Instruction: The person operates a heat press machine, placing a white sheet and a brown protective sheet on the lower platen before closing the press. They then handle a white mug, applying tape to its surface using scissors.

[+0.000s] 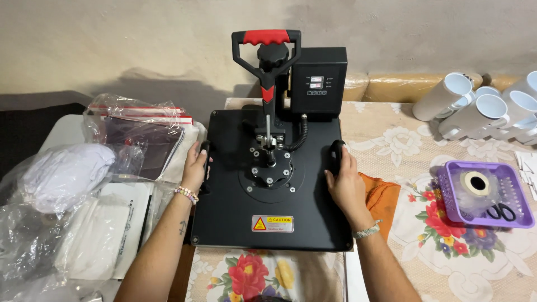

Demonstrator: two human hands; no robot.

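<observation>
A black heat press (pixel 235 184) stands in the middle of the table, its flat upper plate toward me. Its lever with a red and black handle (pixel 266 38) points up at the back, beside a black control box (pixel 318 81). My left hand (pixel 194 166) is closed around the side handle on the plate's left edge. My right hand (pixel 344 182) is closed around the matching side handle on the right edge. A beaded bracelet sits on my left wrist and a woven one on my right.
Clear plastic bags with white fabric (pixel 61 173) and dark sheets (pixel 140 140) pile up at the left. An orange cloth (pixel 383 196) lies right of the press. A purple basket (pixel 523 215) holds tape and scissors. White mugs (pixel 475 109) lie at the back right on a floral tablecloth (pixel 425 263).
</observation>
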